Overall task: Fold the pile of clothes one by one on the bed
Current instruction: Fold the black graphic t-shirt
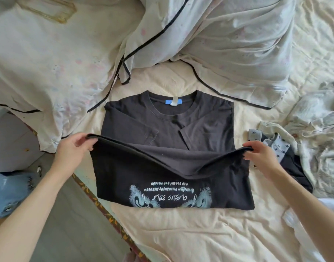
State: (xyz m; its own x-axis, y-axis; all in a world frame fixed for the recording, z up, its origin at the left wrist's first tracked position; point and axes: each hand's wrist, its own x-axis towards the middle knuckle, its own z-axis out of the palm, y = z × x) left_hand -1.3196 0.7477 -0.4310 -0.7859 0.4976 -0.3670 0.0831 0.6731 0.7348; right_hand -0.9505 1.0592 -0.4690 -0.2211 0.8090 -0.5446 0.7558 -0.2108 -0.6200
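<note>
The black T-shirt (168, 129) lies in the middle of the bed (181, 233). The left hand (73, 148) at 9 o'clock and the right hand (260, 154) at 3 o'clock each pinch its lifted hem corners.

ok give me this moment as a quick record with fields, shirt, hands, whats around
garment: black t-shirt, sleeves folded in, collar far side
fold: bottom hem lifted toward collar, print showing upside down
left hand: grips left hem corner
right hand: grips right hem corner
surface: cream bed sheet
right of shirt: unfolded clothes pile
behind: rumpled white bedding
</note>
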